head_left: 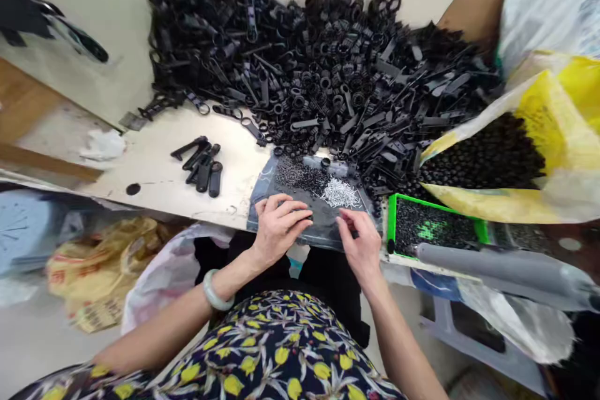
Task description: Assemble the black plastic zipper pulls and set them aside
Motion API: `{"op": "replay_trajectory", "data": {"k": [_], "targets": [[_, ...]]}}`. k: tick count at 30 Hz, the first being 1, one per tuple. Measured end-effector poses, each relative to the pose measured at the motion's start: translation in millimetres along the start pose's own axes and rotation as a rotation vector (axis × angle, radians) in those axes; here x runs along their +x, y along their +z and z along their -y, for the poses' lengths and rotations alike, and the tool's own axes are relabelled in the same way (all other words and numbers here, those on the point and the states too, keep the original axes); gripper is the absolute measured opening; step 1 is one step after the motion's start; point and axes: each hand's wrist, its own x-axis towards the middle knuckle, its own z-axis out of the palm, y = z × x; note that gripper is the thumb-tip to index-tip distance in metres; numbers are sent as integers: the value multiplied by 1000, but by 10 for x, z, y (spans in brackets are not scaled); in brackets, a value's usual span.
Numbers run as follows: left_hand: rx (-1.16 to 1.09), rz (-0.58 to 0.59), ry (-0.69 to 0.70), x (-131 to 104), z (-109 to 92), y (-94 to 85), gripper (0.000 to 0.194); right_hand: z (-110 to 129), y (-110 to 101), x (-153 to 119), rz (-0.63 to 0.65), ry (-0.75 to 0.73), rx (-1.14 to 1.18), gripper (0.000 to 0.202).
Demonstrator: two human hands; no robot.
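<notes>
Over the left part of a dark mat (323, 225) is my left hand (280, 227), its fingers curved together around something small and dark that I cannot make out. My right hand (360, 240) hovers at the mat's right side, thumb and forefinger close together; anything between them is too small to tell. Just beyond the hands lie a pile of small silver pins (340, 192) and small dark parts (300, 176). A large heap of black plastic parts (323, 69) fills the back of the table.
Several assembled black pieces (203, 170) lie at the left. On the right are a green-edged tray (392, 219) of tiny black parts, a grey cylindrical tool (497, 265) and a yellow-white bag (557, 106) of black pieces. A cardboard box (478, 3) stands behind.
</notes>
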Motion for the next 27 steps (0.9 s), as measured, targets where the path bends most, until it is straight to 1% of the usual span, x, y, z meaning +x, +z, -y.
{"op": "replay_trajectory", "data": {"k": [2,4,7,12,17,22,27], "targets": [[20,-27,-25,-61,14,105,16,-97,-74,30,-51,17,-74,19],[24,-41,-48,-112,29,186,16,-172,-137,63,-74,31,-135,20],[9,-38,-79,-151,53,241,16,-227,-183,114,-55,48,-193,19],[1,-10,-83,-114,48,237,15,-209,-125,177,58,26,-230,22],[-16,27,-81,-65,32,231,15,-173,-71,216,112,-21,-335,24],[-63,49,-102,-100,75,253,14,-153,-94,275,179,-65,-420,25],[-98,63,-110,-104,82,259,11,-166,-96,357,218,-90,-485,33]]}}
